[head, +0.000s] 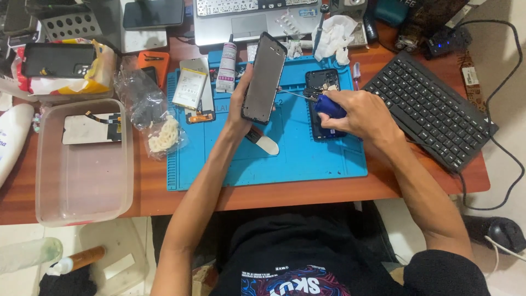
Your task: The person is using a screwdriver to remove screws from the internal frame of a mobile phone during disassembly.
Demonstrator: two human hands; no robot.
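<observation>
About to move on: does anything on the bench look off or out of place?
Nothing looks spilled. The open phone lies on the blue mat with its insides bared, and a crumpled tissue sits on the laptop edge. The left hand holds the screen upright.

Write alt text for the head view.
The left hand holds a black phone frame upright over a blue repair mat, while the right hand points a blue-handled screwdriver at it. An opened black phone lies behind.

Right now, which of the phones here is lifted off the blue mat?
The black phone gripped upright in the left hand. The opened phone lies flat on the blue mat beside the right hand, and another phone rests on a packet far left.
</observation>
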